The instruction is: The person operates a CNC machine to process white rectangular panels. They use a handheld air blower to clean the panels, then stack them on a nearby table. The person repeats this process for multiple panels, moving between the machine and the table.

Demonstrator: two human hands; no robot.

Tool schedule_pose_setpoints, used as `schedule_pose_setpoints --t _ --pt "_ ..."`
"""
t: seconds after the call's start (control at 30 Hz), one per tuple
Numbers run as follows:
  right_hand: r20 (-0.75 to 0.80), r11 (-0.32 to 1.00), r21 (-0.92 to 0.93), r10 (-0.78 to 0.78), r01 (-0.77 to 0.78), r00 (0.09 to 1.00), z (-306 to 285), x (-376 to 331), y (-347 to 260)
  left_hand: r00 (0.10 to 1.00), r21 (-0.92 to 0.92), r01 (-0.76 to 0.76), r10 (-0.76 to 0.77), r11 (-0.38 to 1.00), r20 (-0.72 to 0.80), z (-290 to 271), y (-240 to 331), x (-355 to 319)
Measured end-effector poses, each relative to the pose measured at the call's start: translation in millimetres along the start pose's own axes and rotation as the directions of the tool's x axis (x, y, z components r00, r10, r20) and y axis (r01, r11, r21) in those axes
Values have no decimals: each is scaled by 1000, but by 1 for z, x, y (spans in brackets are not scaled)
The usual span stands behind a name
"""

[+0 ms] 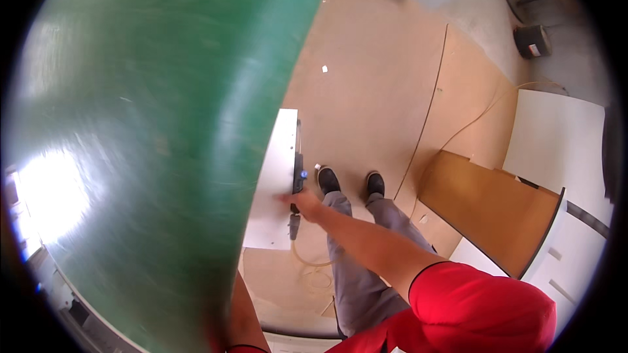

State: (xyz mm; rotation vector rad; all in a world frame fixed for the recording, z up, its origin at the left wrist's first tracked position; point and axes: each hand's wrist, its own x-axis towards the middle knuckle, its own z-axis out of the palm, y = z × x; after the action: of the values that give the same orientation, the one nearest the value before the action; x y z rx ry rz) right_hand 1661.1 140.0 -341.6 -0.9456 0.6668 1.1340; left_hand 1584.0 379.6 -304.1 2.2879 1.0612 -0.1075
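A glossy, scuffed green surface (163,124) spreads leftmost; the left forearm (246,317) meets its edge, hiding the hand and its grip. Next, a smooth, flat white panel (265,222) — a slim black tool (298,182) along its right edge. The right hand (305,204) lies across the tool — clenched or loose, I cannot tell.

Tabletop (163,124) at left, panel (268,209) beside its right edge, tool (298,182) at panel's right edge, right hand (306,204) on it, shoes (328,182) on floor (366,78) right of tool, board (490,206) farther right.
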Motion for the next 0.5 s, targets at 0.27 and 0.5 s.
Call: schedule_pose_setpoints --t 0.27,0.5 --pt "-4 992 -89 90 -90 996 -40 15 4 983 -71 182 -180 981 23 16 -26 -16" --pt "-79 992 99 -71 79 994 -69 -48 -68 945 -207 199 -243 958 -217 26 -38 -53"
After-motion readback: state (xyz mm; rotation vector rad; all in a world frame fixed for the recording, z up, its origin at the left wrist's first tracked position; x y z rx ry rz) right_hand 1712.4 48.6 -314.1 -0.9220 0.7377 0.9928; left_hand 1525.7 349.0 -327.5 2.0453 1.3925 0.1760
